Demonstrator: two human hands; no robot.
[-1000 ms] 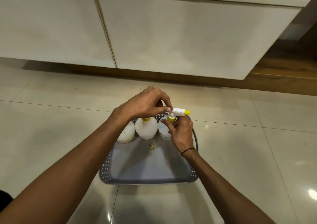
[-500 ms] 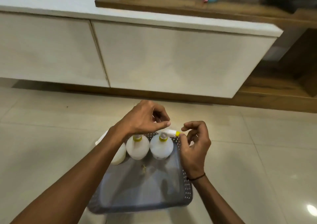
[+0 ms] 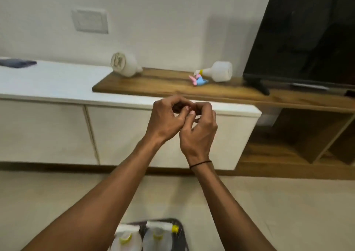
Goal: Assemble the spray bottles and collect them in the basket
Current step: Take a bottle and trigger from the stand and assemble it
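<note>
Beyond the hands, two loose bottles lie on the wooden shelf. Below them, the basket holds assembled spray bottles. Left hand and right hand curl loosely, fingertips touching, holding nothing visible.

Bare forearms, no sleeves; thin black band, perhaps thread, right wrist.
</note>
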